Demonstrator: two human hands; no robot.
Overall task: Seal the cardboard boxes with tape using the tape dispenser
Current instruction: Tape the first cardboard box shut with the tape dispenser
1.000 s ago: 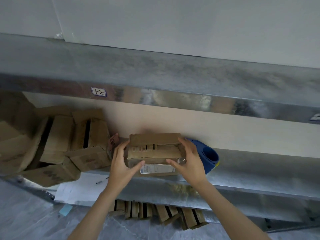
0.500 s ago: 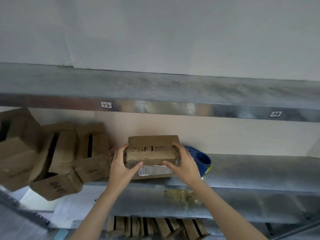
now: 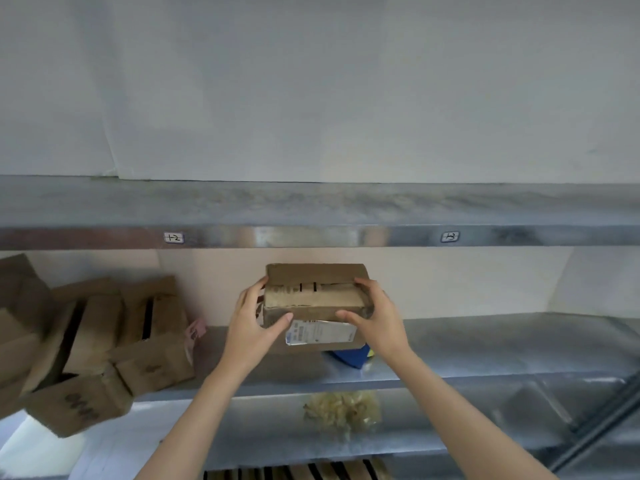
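**Left hand** (image 3: 254,327): grips the left end of the cardboard box (image 3: 315,296), with my fingers over the far edge and my thumb on the near face.

**Right hand** (image 3: 377,320): holds the right end the same way. I judge the two-ended grip is there to keep the box level and square.

**Cardboard box:** sits between my palms, over the middle shelf (image 3: 485,344). Dark marks cross the top seam. I cannot tell whether it is taped, or whether its base touches the metal.

**White label** (image 3: 320,332): low on the near face, between my thumbs.

**Tape dispenser** (image 3: 349,355): blue and mostly hidden, showing just under the box's lower right corner, within easy reach for sealing.

**Heap of boxes** (image 3: 104,341): at the left of the same shelf, tilted, with several gaping at the seam. These are probably waiting for tape.

**Upper shelf** (image 3: 311,209): has two handwritten tags on its front lip.

**Pale yellow bag** (image 3: 343,410): lies on the shelf below.
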